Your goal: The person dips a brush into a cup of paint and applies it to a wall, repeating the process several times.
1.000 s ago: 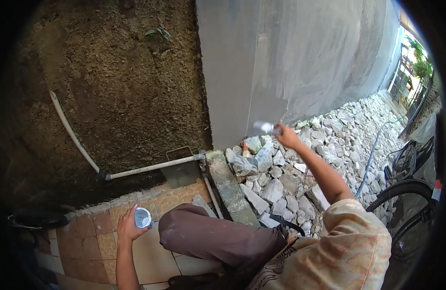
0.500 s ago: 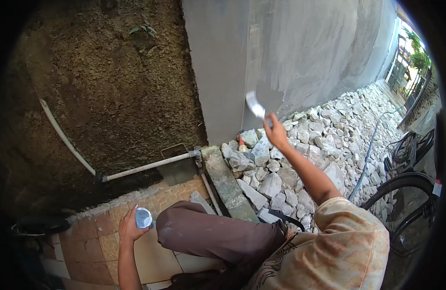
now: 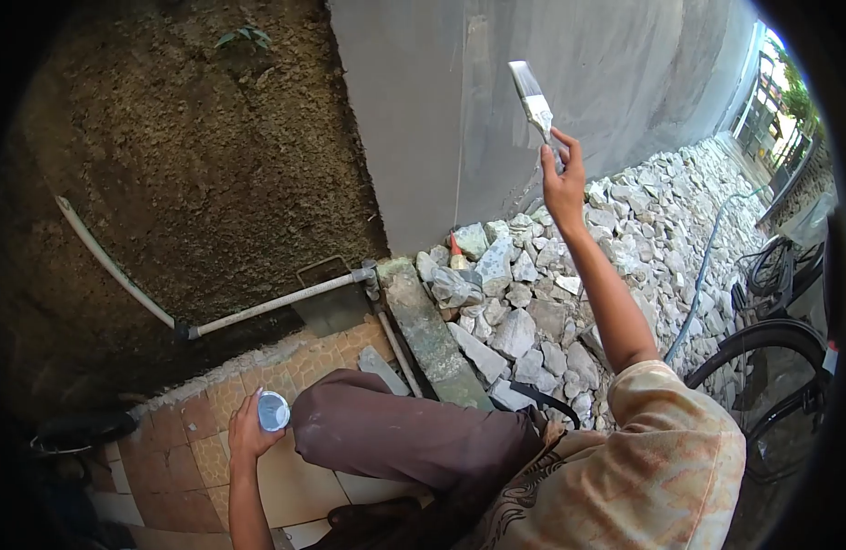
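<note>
Near the top centre of the frame the right hand (image 3: 564,179) pinches a paintbrush (image 3: 532,96), bristles up against the grey wall (image 3: 624,82), while at lower left the left hand (image 3: 245,431) wraps a small paint cup (image 3: 273,411) upright, keeping it level.

No writing, label, brand, number or sign can be read anywhere here, neither on the grey plastered wall (image 3: 579,82) nor on the small clear plastic cup (image 3: 273,411).

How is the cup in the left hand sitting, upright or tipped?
Upright: the cup shows its round open mouth facing up, in the left hand.
</note>
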The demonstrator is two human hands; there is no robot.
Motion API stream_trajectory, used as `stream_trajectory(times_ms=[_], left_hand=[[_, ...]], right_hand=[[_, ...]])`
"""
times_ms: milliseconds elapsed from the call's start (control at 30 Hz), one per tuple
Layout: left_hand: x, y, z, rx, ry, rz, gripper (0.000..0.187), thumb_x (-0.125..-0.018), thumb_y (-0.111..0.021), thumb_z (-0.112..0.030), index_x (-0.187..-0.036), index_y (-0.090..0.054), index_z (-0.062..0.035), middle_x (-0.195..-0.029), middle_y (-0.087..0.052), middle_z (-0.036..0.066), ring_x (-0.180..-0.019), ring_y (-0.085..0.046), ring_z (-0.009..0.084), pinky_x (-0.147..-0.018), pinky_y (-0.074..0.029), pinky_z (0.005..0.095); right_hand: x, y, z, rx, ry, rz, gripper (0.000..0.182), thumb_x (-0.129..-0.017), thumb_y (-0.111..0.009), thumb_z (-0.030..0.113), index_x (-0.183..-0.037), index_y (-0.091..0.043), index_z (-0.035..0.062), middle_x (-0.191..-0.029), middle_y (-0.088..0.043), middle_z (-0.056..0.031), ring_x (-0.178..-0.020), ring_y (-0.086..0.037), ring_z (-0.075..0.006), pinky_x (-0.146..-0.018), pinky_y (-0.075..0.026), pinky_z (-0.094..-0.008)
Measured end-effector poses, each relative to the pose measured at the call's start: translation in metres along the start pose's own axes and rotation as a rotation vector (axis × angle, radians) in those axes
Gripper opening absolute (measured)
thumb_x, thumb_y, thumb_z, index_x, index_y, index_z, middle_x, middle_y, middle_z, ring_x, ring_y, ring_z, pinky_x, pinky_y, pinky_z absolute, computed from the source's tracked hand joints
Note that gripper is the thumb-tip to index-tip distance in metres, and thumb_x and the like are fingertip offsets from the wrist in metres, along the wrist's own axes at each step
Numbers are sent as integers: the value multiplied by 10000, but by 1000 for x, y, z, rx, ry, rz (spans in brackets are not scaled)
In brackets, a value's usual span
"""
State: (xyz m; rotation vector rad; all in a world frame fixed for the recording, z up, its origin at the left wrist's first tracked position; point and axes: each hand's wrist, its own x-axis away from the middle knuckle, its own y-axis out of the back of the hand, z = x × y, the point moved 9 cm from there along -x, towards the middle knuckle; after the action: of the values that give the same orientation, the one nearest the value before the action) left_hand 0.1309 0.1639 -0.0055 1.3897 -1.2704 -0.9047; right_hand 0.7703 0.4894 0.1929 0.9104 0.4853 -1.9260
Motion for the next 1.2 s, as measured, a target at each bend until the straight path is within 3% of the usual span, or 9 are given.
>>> stream_trajectory(times_ms=[67, 100, 267, 467, 600, 767, 900, 1000, 1200], left_hand=[[0, -2, -2, -12, -15, -20, 1007, -598, -942, -259, -1502, -525, -102, -1317, -664, 137, -1168, -654, 388, -1038, -512, 474], [-1, -2, -3, -17, -21, -16, 1007, -598, -942, -259, -1502, -525, -102, -1317, -664, 137, -1168, -654, 388, -1038, -512, 474], [-1, 2, -19, -16, -59, -18, 980, -595, -949, -261, -1474, -547, -98, -1315, -663, 130, -1166, -655, 383, -1029, -514, 468], [2, -9, -18, 11, -100, -20, 986, -582, -953, -241, -1468, -545, -96, -1311, -658, 125, -1180, -649, 376, -1038, -504, 467], [1, -10, -18, -9, -106, -18, 995, -576, -955, -231, -1470, -541, -96, -1310, -655, 123, -1185, -647, 373, -1039, -504, 466], [2, -14, -17, 27, -111, -26, 972, -593, -948, -245, -1464, -546, -88, -1318, -656, 127, -1178, -651, 380, -1022, -517, 478], [-2, -26, -18, -4, -92, 32, 927, -623, -930, -253, -1455, -556, -84, -1311, -657, 130, -1171, -654, 385, -1012, -523, 479], [-3, -24, -26, -6, -92, 55, 889, -646, -914, -252, -1446, -567, -81, -1297, -661, 134, -1158, -658, 389, -1005, -524, 472], [-5, -16, -24, 36, -94, 16, 896, -643, -923, -262, -1449, -569, -94, -1301, -663, 133, -1158, -658, 395, -1014, -526, 481]], right_hand=[[22, -9, -26, 54, -161, 78, 319, -1064, -640, 174, -1359, -596, 61, -804, -661, -55, -584, -495, -91, -529, -399, -285], [39, -17, -46, 149, -14, 77, 291, -1055, -639, 178, -1322, -602, 68, -789, -654, -78, -559, -518, -145, -533, -419, -344], [157, -35, -144, 430, -303, 542, 323, -981, -666, 246, -1273, -604, 124, -650, -630, -200, -630, -660, -412, -637, -490, -519], [122, -30, -186, 615, -240, 874, 353, -918, -699, 254, -1219, -639, 79, -893, -733, -253, -942, -715, -453, -840, -549, -536], [43, -30, -118, 464, -245, 636, 342, -933, -720, 236, -1245, -651, 113, -943, -739, -265, -901, -727, -436, -797, -563, -498], [34, 8, -47, 207, -222, 158, 324, -1025, -666, 238, -1324, -618, 121, -802, -728, -195, -660, -660, -229, -621, -507, -414], [87, 2, -98, 149, -215, 26, 326, -1024, -654, 227, -1326, -600, 119, -716, -676, -180, -607, -647, -267, -576, -477, -441], [155, -32, -167, 389, -284, 417, 303, -1009, -648, 242, -1289, -608, 133, -640, -607, -191, -626, -642, -403, -590, -463, -507], [190, -20, -186, 504, -337, 611, 325, -949, -682, 276, -1230, -641, 117, -722, -667, -209, -752, -688, -432, -726, -509, -553]])
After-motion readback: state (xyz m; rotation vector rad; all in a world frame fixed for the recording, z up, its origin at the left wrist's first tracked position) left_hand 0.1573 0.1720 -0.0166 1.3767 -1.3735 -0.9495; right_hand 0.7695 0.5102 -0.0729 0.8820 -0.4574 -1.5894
